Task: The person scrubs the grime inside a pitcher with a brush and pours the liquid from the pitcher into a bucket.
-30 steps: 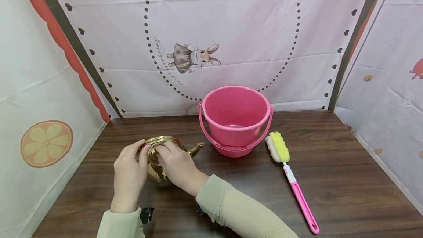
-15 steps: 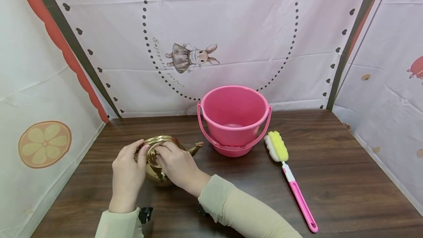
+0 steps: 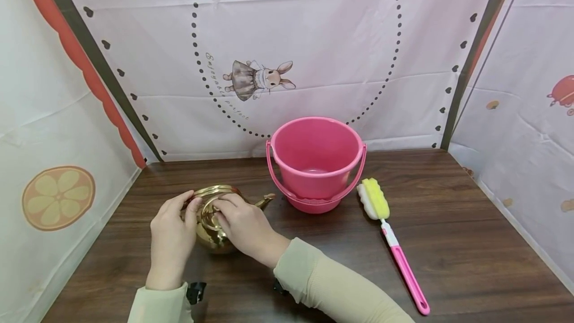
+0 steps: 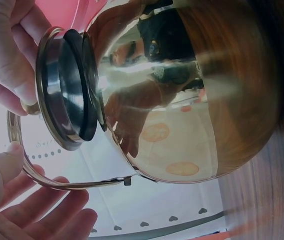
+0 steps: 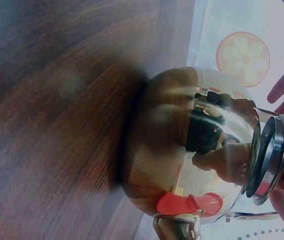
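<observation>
A shiny gold kettle (image 3: pixel 214 242) stands on the dark wooden table, its spout (image 3: pixel 264 201) aimed to the right. My left hand (image 3: pixel 170 243) holds the arched handle (image 4: pixel 101 183) with thumb and fingers around it. Between the fingertips of my right hand (image 3: pixel 251 228) is the knob of the kettle lid (image 4: pixel 53 92). Both wrist views show the lid tilted at the kettle's mouth, with a dark band on its inner rim. Whether its lower edge touches the kettle is hard to tell. The right fingers partly cover the lid in the head view.
A pink bucket (image 3: pixel 309 191) with its handle lowered stands to the right of the spout. Farther right lies a sponge brush (image 3: pixel 405 270) with a yellow-and-white head and pink handle. Printed cloth walls (image 3: pixel 314 39) border the table (image 3: pixel 457 243) at the back and sides.
The lid appears to have turned slightly under my right hand. Both hands stay at the kettle, and the whole head view has shifted a little.
</observation>
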`<state>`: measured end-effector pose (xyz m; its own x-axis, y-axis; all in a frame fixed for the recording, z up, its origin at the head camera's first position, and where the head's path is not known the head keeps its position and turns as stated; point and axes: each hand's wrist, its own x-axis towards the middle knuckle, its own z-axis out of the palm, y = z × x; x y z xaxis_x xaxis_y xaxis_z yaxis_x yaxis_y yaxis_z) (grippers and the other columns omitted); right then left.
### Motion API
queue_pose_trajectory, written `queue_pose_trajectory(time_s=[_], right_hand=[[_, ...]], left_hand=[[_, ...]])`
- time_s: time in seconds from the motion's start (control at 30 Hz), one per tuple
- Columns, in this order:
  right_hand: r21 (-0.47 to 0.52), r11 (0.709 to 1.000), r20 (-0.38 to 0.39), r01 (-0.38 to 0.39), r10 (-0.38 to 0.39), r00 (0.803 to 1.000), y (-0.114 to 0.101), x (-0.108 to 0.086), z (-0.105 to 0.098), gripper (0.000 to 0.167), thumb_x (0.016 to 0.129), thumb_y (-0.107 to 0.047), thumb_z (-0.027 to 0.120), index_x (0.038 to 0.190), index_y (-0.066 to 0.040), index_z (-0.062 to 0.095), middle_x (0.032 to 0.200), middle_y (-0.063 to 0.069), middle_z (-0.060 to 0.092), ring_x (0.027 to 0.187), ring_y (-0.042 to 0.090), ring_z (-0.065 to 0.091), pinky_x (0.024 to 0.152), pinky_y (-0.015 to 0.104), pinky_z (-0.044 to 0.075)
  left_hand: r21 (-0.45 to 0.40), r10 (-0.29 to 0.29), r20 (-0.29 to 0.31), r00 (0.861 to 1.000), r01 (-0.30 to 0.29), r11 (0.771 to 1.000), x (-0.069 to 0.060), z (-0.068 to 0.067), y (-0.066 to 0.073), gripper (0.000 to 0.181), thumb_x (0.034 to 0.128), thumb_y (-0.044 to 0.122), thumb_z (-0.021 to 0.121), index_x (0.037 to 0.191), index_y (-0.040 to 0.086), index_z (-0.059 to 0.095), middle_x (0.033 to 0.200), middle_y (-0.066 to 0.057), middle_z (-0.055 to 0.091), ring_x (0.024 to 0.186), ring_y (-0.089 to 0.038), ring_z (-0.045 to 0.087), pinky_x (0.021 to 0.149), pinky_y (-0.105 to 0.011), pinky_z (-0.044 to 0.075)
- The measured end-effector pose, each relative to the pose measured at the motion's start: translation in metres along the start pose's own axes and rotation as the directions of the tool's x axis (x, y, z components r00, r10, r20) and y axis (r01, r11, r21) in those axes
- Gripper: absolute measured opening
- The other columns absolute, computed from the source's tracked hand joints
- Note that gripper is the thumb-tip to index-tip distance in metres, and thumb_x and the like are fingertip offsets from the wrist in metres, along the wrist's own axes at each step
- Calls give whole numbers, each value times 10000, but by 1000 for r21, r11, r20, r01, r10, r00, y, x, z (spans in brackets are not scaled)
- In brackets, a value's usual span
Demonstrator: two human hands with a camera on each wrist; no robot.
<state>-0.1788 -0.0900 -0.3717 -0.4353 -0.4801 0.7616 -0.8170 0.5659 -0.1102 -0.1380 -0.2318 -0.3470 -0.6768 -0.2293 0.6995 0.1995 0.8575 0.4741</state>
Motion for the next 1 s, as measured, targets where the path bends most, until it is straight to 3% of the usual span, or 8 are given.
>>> queue_pose_trajectory(time_s=[0.6, 1.0], right_hand=[[3, 1000, 50, 3, -3, 999, 3, -4, -7, 220, 891, -181, 647, 1100, -121, 681, 1107, 8, 657, 1018, 66, 634, 771, 167, 535], [22, 1000, 27, 22, -23, 999, 4, -5, -10, 205, 879, -171, 659, 1073, -110, 692, 1072, 5, 663, 982, 60, 643, 740, 168, 540]], left_hand=[[1, 5, -9, 1000, -5, 1000, 0, 2, -4, 240, 873, 94, 668, 1048, -70, 668, 984, -268, 665, 929, -430, 625, 771, -538, 487], [-7, 25, -25, 999, -25, 1000, 0, 2, -4, 232, 859, 73, 679, 1032, -81, 667, 959, -268, 665, 913, -425, 627, 759, -527, 485]])
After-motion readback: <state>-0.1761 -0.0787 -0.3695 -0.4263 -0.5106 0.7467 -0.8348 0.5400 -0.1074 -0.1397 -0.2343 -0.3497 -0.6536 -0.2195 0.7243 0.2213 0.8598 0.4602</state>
